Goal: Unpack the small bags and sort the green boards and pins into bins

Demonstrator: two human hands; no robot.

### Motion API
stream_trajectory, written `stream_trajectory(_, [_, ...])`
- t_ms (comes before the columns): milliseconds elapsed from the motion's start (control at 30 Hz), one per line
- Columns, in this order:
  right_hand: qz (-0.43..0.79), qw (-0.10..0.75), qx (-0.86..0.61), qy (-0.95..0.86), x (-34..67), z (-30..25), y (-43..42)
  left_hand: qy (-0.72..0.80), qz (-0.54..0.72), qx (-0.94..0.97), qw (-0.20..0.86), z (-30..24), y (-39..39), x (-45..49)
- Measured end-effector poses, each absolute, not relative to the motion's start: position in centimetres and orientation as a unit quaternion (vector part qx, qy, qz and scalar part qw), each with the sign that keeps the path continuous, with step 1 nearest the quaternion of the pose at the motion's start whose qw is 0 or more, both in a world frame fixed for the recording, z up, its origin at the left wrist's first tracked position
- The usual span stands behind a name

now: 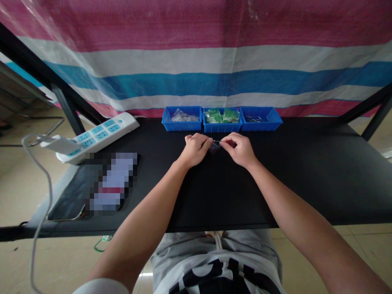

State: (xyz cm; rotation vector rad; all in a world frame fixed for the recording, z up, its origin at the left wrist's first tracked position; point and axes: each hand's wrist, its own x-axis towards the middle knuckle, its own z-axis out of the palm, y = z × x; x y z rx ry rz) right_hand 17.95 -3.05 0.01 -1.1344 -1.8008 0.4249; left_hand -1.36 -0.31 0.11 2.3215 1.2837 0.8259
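The person is holding a small clear bag (214, 148) just above the desk (214, 196), nearer its back edge, in front of a row of blue bins. The left hand (196, 149) is pinching one end of the bag's upper edge between narrowed fingers, and the right hand (240, 148) is gripping the other end the same way; the bag's body is hanging in the gap between them. Whatever it may be containing is too small to tell.

The film is probably going to feel very light, limp and a little slippery, creasing easily and perhaps tearing if pulled hard. The two upper corners are offering the surest hold, a fingertip pinch leaving the middle free.

Behind the hands, the left bin (181, 126) is holding clear packets (184, 116), the middle bin (221, 128) green packets (213, 116), and the right bin (262, 126) thin metallic pieces (254, 119).
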Motion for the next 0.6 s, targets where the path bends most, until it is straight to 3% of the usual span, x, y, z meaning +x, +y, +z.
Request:
stream_trajectory(200, [0.207, 0.484, -0.485, -0.699, 17.85, -0.05, -3.05, 0.438, 0.328, 0.817, 0.183, 0.46, -0.51, -1.48])
stream_trajectory(600, [0.237, 0.431, -0.485, -0.723, 18.18, -0.15, -2.97, 0.444, 0.301, 0.826, 0.171, 0.03, -0.51, -1.39])
